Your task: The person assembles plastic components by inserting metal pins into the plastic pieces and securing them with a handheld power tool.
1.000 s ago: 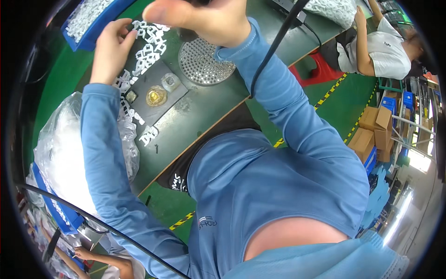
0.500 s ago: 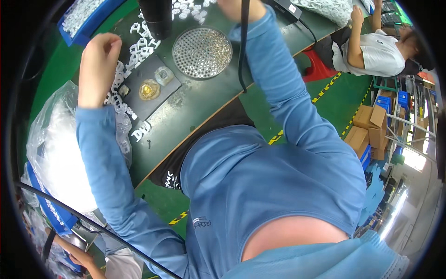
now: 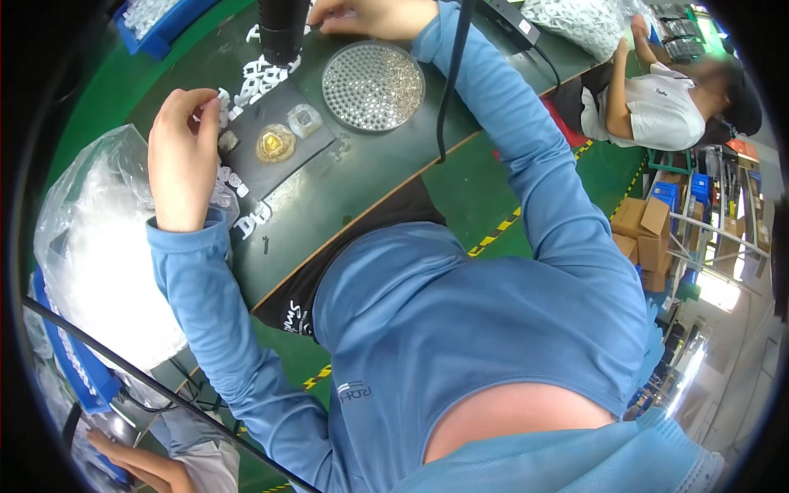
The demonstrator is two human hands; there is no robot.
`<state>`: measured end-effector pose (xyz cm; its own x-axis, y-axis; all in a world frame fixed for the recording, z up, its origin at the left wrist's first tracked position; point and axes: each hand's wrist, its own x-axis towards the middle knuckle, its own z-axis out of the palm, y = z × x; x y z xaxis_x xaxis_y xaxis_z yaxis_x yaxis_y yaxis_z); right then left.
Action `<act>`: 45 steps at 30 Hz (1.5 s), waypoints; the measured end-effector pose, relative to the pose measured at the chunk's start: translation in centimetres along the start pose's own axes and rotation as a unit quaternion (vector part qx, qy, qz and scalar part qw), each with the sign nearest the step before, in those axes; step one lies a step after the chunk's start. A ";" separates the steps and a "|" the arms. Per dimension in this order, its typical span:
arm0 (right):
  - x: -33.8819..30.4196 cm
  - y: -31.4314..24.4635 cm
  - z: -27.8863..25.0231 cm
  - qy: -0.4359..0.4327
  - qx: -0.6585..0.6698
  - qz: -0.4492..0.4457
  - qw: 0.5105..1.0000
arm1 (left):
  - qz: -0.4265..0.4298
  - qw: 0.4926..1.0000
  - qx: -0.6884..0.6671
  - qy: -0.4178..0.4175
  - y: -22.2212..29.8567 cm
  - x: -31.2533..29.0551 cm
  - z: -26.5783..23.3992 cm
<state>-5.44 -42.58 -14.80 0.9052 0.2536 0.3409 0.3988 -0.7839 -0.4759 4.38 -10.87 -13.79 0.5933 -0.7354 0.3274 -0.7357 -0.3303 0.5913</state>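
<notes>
My left hand [image 3: 182, 160] is at the left of the bench, thumb and forefinger pinched at a small white plastic part [image 3: 222, 105]. Other white parts lie loose beside it. My right hand [image 3: 378, 18] reaches over the far side of the bench, its fingertips brought together beside a black cylinder [image 3: 280, 33]; whatever they hold is too small to make out. Between the hands sits a round perforated metal plate [image 3: 362, 92] with small metal pieces heaped on its right part. A dark flat pad [image 3: 294, 168] carries a yellowish round lump [image 3: 275, 144] and a clear block [image 3: 304, 121].
A clear bag of white material [image 3: 107, 271] bulges at the left. Blue bins stand at the far left [image 3: 152, 25] and near left [image 3: 78, 353]. A black cable [image 3: 448, 99] hangs before my right forearm. Another person [image 3: 649, 99] sits at the right beside a filled bag [image 3: 575, 20].
My left hand has come down toward the pad, its fingertips now at a white part. My right hand has moved left, toward the black cylinder. The view has shifted slightly.
</notes>
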 end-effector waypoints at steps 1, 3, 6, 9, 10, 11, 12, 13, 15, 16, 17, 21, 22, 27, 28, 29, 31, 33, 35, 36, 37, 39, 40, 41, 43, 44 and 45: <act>0.2 -0.5 0.0 -0.002 0.001 -0.001 1.000 | 0.001 1.000 -0.003 0.002 -0.1 -0.1 0.0; 0.1 -1.6 -0.3 0.020 -0.030 -0.001 0.999 | 0.001 1.000 -0.007 0.003 -0.2 -0.3 0.0; -0.3 -0.9 -0.7 0.039 -0.046 -0.012 0.998 | 0.008 1.000 -0.014 -0.001 0.0 -0.2 -0.1; 0.1 -2.6 -1.5 0.016 -0.023 0.004 1.000 | -0.002 1.000 -0.016 -0.009 0.0 -0.4 0.1; 0.1 -2.7 -1.6 0.005 -0.007 0.000 1.000 | -0.009 1.000 -0.019 -0.012 -0.1 -0.5 0.0; 0.0 -2.7 -1.4 0.013 0.030 -0.005 0.999 | -0.017 1.000 -0.022 -0.015 0.0 -0.5 0.0; 0.1 -2.7 -1.3 0.014 0.031 -0.004 0.999 | -0.016 1.000 -0.022 -0.016 0.1 -0.6 0.0; 0.2 -2.6 -1.1 0.039 0.042 -0.052 0.997 | -0.016 1.000 -0.021 -0.016 0.1 -0.6 0.0; 0.3 -2.3 -0.5 0.065 0.052 -0.099 0.992 | -0.016 0.999 -0.022 -0.017 0.1 -0.5 0.2; 0.2 -2.2 0.2 0.093 0.051 -0.089 0.990 | -0.018 0.999 -0.031 -0.017 -0.2 -0.6 0.3; 0.1 -2.1 0.6 0.121 0.049 -0.078 0.988 | -0.020 0.999 -0.042 -0.017 -0.4 -0.6 0.5; -1.9 -4.8 -2.4 0.078 0.168 0.251 0.950 | -0.016 0.999 -0.049 -0.006 -1.1 -0.6 0.7; -2.3 -5.6 -3.2 0.111 0.015 0.137 0.984 | -0.021 0.998 -0.056 0.003 -1.0 -0.9 0.3; -4.3 -10.8 -2.6 0.060 0.044 0.034 0.997 | -0.025 0.999 -0.042 0.016 0.2 -1.1 0.2; -3.8 -11.8 -2.4 -0.005 -0.023 0.005 1.000 | -0.024 0.999 -0.046 0.012 0.2 -1.1 0.3; -3.4 -12.6 -1.3 -0.041 -0.058 0.004 0.997 | -0.026 0.999 -0.047 0.006 0.0 -1.2 0.4; -2.5 -11.7 1.9 -0.001 0.026 -0.056 0.998 | -0.033 0.999 -0.039 0.002 -0.3 -1.7 0.2; -3.4 -9.9 4.0 0.047 0.130 -0.036 0.990 | -0.013 0.998 -0.066 -0.005 -0.7 -1.0 1.2; -2.9 -9.8 4.3 0.039 0.111 -0.051 0.992 | -0.011 0.997 -0.071 0.000 -0.8 -1.0 1.1; -2.7 -9.7 4.4 0.032 0.089 -0.063 0.994 | -0.007 0.997 -0.080 0.003 -0.9 -1.0 1.0; -3.0 -9.7 4.8 0.037 0.076 -0.058 0.995 | -0.011 0.997 -0.079 0.005 -0.9 -1.1 0.9; -3.2 -9.9 5.2 0.062 0.059 -0.079 0.993 | -0.019 0.997 -0.071 0.003 -0.7 -1.1 0.8; -3.3 -10.0 5.3 0.089 0.041 -0.098 0.990 | -0.022 0.997 -0.070 0.004 -0.7 -1.1 0.7; -3.6 -9.6 5.5 0.097 0.004 -0.109 0.989 | -0.022 0.997 -0.073 0.008 -0.6 -1.2 0.7; -3.7 -9.9 5.4 0.097 -0.027 -0.112 0.989 | -0.024 0.997 -0.075 0.013 -0.4 -1.2 0.6; -3.7 -10.0 5.3 0.098 -0.060 -0.114 0.987 | -0.031 0.996 -0.082 0.021 -0.1 -1.3 0.5; -3.8 -10.1 5.3 0.098 -0.059 -0.115 0.987 | -0.039 0.995 -0.089 0.029 0.1 -1.4 0.5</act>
<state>-12.15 -32.61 -15.59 0.7425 0.3267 0.5847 0.5596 -0.7823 -0.2736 3.34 -10.15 -14.52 0.6671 -0.6753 0.3145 -0.6205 -0.2701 0.7362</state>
